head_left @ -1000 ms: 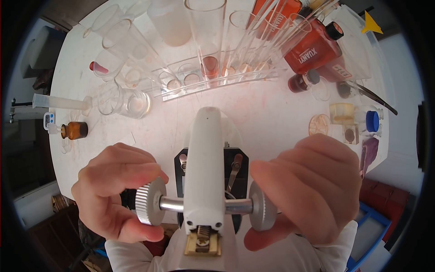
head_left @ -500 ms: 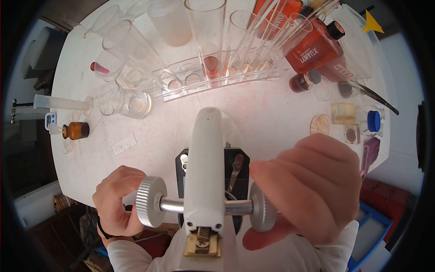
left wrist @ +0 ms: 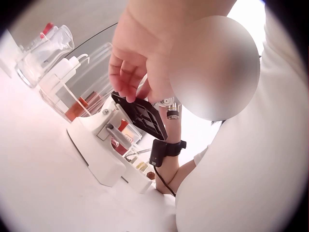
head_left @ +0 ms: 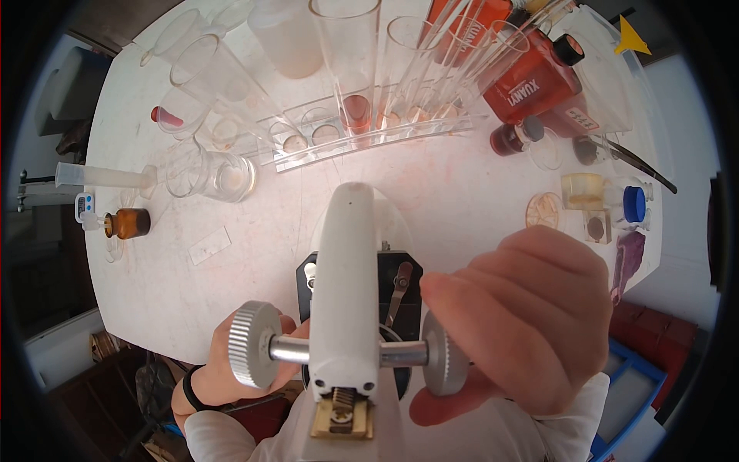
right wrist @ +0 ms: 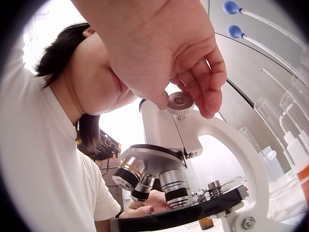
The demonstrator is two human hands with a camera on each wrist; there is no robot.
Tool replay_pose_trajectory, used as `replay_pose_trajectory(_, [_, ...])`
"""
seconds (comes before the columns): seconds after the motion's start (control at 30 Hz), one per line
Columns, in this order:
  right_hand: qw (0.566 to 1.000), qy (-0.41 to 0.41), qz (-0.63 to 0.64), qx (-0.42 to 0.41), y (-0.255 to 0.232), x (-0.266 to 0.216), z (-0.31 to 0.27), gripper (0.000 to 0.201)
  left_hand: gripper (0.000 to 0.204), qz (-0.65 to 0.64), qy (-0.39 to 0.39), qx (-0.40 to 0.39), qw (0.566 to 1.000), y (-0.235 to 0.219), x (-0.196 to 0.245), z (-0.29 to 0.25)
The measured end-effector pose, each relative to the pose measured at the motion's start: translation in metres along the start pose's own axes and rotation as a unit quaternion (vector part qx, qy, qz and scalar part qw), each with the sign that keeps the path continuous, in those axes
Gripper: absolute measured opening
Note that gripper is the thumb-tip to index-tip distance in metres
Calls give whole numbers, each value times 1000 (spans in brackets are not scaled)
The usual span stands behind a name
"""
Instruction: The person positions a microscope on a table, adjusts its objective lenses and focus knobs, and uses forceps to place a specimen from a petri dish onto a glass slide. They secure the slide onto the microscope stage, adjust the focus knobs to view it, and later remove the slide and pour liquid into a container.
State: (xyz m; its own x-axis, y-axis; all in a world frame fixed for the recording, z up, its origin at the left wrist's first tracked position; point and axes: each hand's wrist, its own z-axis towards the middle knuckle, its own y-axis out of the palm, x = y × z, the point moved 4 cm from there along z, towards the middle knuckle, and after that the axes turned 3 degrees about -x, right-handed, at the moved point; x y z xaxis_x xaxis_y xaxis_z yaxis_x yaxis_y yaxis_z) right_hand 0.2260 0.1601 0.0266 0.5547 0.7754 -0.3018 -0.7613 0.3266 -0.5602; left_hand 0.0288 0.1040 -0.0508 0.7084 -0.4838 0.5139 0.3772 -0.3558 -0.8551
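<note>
A white microscope (head_left: 346, 269) stands in front of the person, its black stage (head_left: 400, 285) partly hidden under the arm. In the right wrist view, my right hand (right wrist: 164, 53) pinches the right focus knob (right wrist: 180, 102) between thumb and fingers. Behind the left knob (head_left: 254, 344) is my left hand (head_left: 231, 362), partly hidden. The left wrist view has the left hand (left wrist: 140, 63) with loosely bent fingers at the edge of the stage (left wrist: 142, 118); whether they touch it is unclear. Objective lenses (right wrist: 175, 186) hang above the stage.
A clear rack (head_left: 308, 158) with large tubes stands across the back. Beakers (head_left: 231, 177) and a brown bottle (head_left: 132, 222) are at left, with a glass slide (head_left: 210, 245). Red bottles (head_left: 531, 85), a petri dish (head_left: 544, 212) and small jars (head_left: 583, 191) sit at right.
My left hand has come off the left knob, dropped lower and moved inward behind it toward the stage, uncovering the glass slide. The right hand has stayed at its knob.
</note>
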Motion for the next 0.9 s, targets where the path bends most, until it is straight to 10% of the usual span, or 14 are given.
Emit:
replay_pose_trajectory(0.13, [997, -8, 12, -78, -6, 3, 0, 49, 36, 38, 92, 118, 988, 1, 3, -7])
replay_pose_trajectory(0.23, [980, -22, 24, -196, -8, 7, 0, 50, 30, 42, 77, 53, 995, 0, 9, -5])
replay_pose_trajectory(0.47, [977, 22, -1, -213, -3, 2, 1, 50, 27, 118, 119, 12, 986, 18, 0, -18])
replay_pose_trajectory(0.53, [999, 4, 19, -38, -1, 0, -1, 49, 26, 54, 90, 16, 994, 16, 1, -15])
replay_pose_trajectory(0.67, [1000, -10, 8, -17, -4, 3, -1, 49, 24, 9, 53, 42, 998, 30, -9, -26])
replay_pose_trajectory(0.73, [986, -38, 21, -162, -6, 7, -3, 49, 28, -179, -60, 29, 982, 30, -16, -25])
replay_pose_trajectory(0.9, [978, 23, -20, -208, -10, 0, 1, 51, 33, -93, 24, 23, 995, 24, -12, -19])
